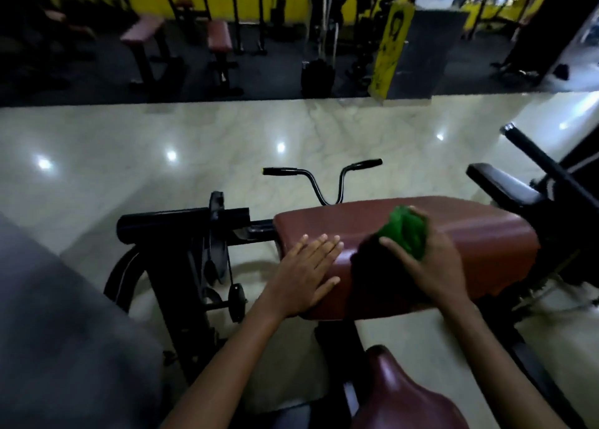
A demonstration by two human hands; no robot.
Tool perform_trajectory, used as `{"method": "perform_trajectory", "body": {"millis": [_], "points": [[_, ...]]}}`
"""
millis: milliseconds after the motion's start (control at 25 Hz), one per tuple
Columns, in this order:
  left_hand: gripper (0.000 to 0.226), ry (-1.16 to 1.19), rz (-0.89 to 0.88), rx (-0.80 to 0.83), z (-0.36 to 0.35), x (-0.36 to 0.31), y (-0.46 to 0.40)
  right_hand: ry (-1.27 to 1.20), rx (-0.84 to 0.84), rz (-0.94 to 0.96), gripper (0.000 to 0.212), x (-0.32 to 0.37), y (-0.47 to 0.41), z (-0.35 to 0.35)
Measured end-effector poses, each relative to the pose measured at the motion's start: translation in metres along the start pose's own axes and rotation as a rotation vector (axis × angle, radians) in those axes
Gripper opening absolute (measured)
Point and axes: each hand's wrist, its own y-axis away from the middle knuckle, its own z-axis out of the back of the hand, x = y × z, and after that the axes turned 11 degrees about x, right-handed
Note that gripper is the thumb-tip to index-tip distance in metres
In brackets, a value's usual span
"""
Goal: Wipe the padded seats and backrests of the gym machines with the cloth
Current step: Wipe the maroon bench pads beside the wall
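Maroon vinyl padding filled the middle of the view: a broad, sloped pad [405, 234] on a black-framed gym machine, seen from the person's own head looking down. On it the right hand [434, 266] formed the working grip, fingers and thumb curled tight around a bunched green cloth [405, 231] and pressing it onto the pad's upper surface. Just left of that grip, the left hand [308, 273] lay flat on the pad's near left part, fingers straight and holding nothing, apparently bracing. Beyond the grip, past the pad's far edge, 2 black handlebars [324, 175] rose over pale glossy floor [162, 143]. Below the grip, nearest the viewer, sat a second maroon seat [405, 396].

The step in hand looked like wiping this pad, with the cloth somewhat right of its middle. The next move would likely call for sweeping the cloth across the remaining surface, including the part under the left hand, which would need lifting away. The near seat appeared not yet wiped, though that cannot be told for certain.
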Motion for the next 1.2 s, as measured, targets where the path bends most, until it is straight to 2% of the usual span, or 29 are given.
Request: {"method": "perform_trajectory", "body": {"millis": [40,120,200,320,400,600,840,960,1080,1200], "points": [[0.060,0.036,0.073,-0.030,-0.003,-0.004,0.006,0.203,0.108,0.117,0.073,-0.003,-0.013,-0.009],[0.063,0.150,0.247,-0.097,-0.006,-0.014,0.019,0.503,0.166,0.320,0.074,-0.008,-0.025,-0.031],[0.066,0.286,0.427,-0.147,-0.011,-0.025,0.033,0.559,0.186,0.459,0.073,0.000,-0.035,-0.042],[0.068,0.438,0.541,-0.169,-0.017,-0.039,0.044,0.504,0.366,0.559,0.079,0.028,-0.057,-0.050],[0.069,0.470,0.566,-0.169,-0.017,-0.045,0.046,0.461,0.444,0.572,0.086,0.037,-0.064,-0.057],[0.070,0.451,0.580,-0.115,-0.009,-0.046,0.046,0.448,0.500,0.632,0.089,0.015,-0.053,-0.045],[0.073,0.489,0.569,-0.105,-0.014,-0.046,0.045,0.525,0.528,0.579,0.102,0.024,-0.047,-0.043],[0.069,0.504,0.570,-0.156,-0.014,-0.047,0.044,0.539,0.556,0.615,0.095,0.027,-0.050,-0.037],[0.063,0.606,0.578,-0.156,-0.001,-0.046,0.042,0.463,0.560,0.616,0.076,0.029,-0.056,-0.022],[0.056,0.686,0.624,-0.197,0.010,-0.047,0.051,0.478,0.537,0.602,0.069,0.028,-0.058,-0.009]]}}
